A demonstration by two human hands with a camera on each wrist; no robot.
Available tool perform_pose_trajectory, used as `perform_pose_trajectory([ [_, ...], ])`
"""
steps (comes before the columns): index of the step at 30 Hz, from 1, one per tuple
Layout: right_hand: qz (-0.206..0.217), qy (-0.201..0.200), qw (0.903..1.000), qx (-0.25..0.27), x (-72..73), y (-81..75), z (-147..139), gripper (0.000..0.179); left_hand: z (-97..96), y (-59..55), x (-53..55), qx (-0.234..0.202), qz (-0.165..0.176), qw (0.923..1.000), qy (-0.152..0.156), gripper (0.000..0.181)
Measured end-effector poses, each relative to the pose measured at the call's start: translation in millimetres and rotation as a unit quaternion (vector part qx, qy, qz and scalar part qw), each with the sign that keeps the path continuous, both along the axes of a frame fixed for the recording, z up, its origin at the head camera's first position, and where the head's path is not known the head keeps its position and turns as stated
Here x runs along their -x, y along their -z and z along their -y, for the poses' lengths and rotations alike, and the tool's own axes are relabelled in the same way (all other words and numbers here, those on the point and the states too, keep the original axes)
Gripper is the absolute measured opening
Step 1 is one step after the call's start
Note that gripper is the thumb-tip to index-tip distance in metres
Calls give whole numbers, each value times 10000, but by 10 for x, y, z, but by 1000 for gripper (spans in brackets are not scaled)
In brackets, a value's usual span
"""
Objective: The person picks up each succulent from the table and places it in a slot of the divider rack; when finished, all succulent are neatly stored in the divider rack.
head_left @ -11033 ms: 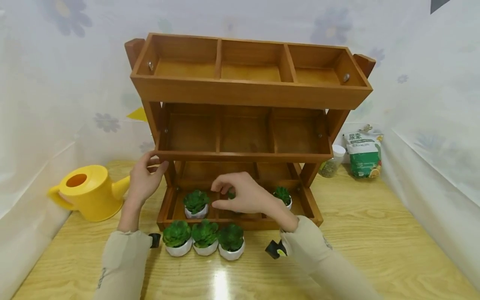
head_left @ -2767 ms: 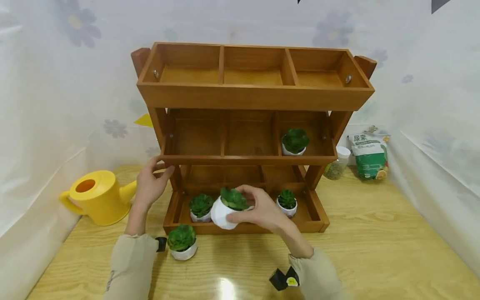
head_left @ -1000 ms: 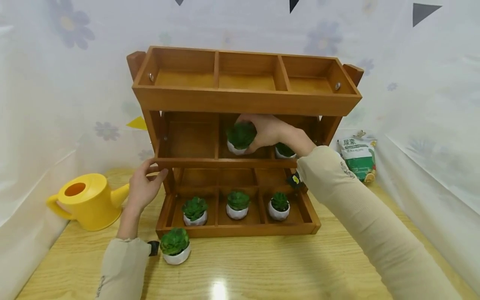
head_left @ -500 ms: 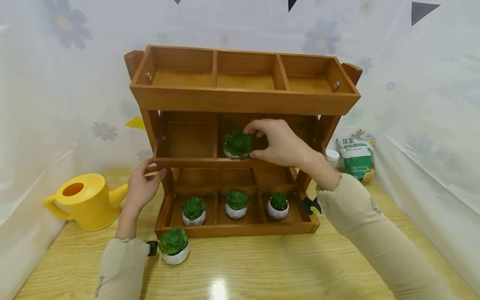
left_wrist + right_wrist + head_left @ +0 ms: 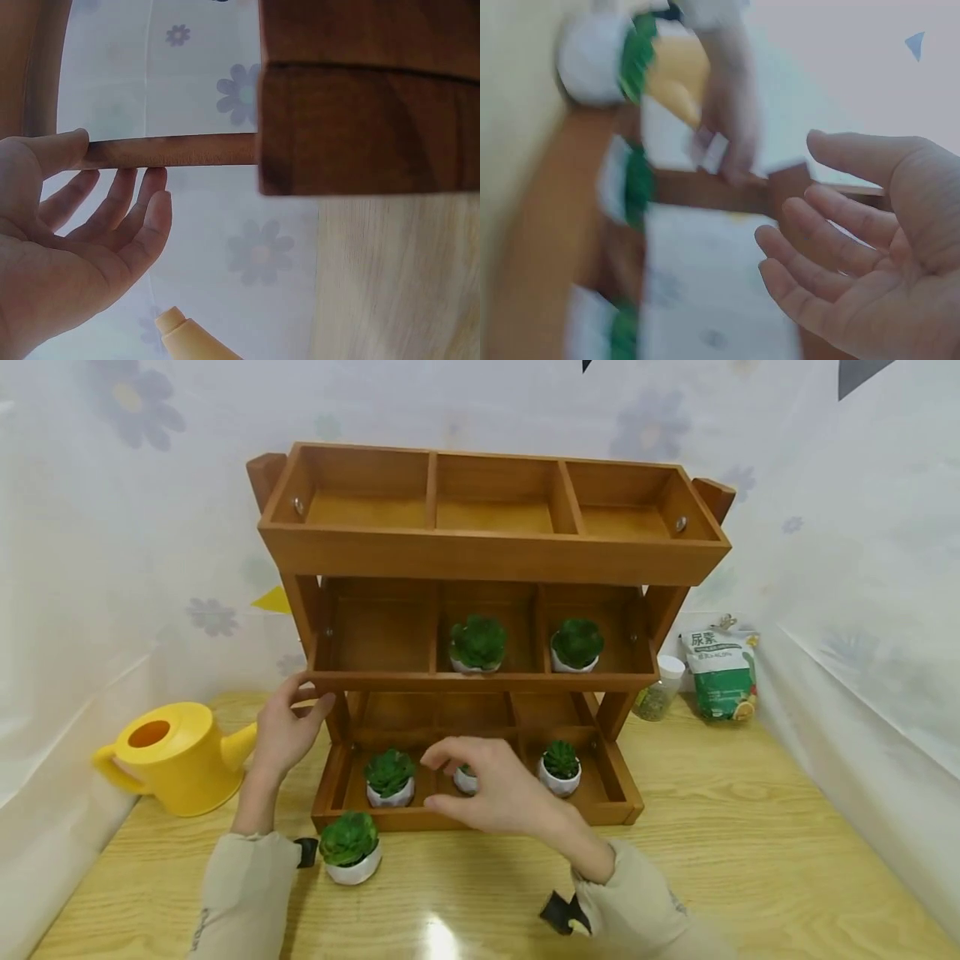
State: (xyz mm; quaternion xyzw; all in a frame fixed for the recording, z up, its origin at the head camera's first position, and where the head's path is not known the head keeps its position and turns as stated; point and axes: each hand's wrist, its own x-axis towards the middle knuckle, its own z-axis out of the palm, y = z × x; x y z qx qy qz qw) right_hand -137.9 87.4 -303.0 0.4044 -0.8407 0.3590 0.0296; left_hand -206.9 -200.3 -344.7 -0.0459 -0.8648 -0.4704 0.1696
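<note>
A brown wooden three-tier shelf [image 5: 487, 556] stands on the table. My left hand [image 5: 288, 727] holds the left end of its middle tier, thumb above and fingertips below the wooden edge [image 5: 172, 150]. My right hand [image 5: 502, 789] hovers in front of the bottom tier, fingers parted and holding nothing, partly hiding a potted succulent [image 5: 467, 782]. Two more succulents, left [image 5: 390, 777] and right [image 5: 559, 768], sit in that tier. The middle tier bears succulents in its centre [image 5: 478, 643] and right [image 5: 577, 645] compartments. One succulent [image 5: 351, 847] stands on the table before the shelf.
A yellow watering can [image 5: 176, 760] stands left of my left hand, its spout towards the shelf. On the right are a white-lidded jar [image 5: 660, 689] and a green-and-white bag [image 5: 722, 677]. The top tier's three compartments [image 5: 495, 514] hold nothing.
Two succulents from the table row now sit in the middle tier, right first, then centre. My right hand has let go of the second and come down. My left hand stays at the shelf.
</note>
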Motion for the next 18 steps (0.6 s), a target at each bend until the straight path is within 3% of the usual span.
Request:
perform_pose_trajectory([
  [5,1205,132,9924,229,-93,453,243,30,-3,-6,3,-29,-34,10000,35,44],
  [8,1574,284,9868,262,-116,642,358,30,-8,-9,2,-48,-76,9999,67,43],
  [14,1875,722,9796,74,-139,805,504,38,-6,8,8,-33,-43,10000,54,44],
  [18,1815,829,9796,-219,-153,850,586,50,23,9,15,14,-4,10000,27,47],
])
